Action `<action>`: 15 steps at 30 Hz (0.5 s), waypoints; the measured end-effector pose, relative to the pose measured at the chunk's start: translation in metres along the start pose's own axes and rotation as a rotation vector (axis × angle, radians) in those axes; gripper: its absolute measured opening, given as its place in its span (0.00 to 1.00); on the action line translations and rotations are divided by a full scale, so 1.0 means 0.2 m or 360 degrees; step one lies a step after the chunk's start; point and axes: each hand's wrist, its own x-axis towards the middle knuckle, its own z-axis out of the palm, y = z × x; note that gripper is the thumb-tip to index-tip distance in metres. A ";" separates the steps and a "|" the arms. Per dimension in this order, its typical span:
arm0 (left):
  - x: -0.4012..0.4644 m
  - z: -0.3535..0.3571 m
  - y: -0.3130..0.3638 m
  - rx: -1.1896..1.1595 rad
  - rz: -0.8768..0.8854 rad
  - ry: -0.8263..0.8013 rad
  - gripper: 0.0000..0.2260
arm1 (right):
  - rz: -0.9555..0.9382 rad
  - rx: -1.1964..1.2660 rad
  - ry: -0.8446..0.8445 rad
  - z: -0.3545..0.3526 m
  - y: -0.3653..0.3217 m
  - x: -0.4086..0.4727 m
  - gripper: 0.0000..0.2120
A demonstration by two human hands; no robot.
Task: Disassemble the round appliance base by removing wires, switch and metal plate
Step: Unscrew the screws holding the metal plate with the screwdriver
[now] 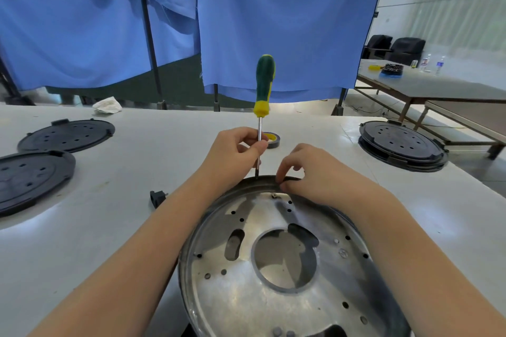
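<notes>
Left hand [236, 149] pinches screwdriver [262, 101] shaft, held upright, tip at far rim of round base [287, 268]; right hand [309, 172] fingers curled on the rim beside it

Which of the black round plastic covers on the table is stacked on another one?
The black round plastic cover at the far right: it sits atop a second disc. The two black covers at left each lie singly, flat on the white table.

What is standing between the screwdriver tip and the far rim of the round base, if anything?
Nothing visible does. The left hand pinches the screwdriver by its shaft, upright, with the tip already down at the far rim of the round base. The right hand pinches that rim beside the tip, not under it.
</notes>
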 end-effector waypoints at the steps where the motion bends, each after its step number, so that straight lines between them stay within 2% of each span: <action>1: 0.00 0.00 0.00 -0.0013 -0.0017 -0.0029 0.09 | 0.0005 -0.0022 -0.0032 0.00 0.00 0.00 0.05; 6: -0.02 0.00 0.01 -0.0169 -0.0094 -0.0133 0.08 | -0.0070 -0.0152 -0.0164 0.04 -0.05 0.00 0.09; 15: -0.01 -0.01 0.00 -0.0212 -0.0145 -0.0169 0.08 | -0.0100 -0.0480 -0.0173 0.04 -0.11 0.00 0.11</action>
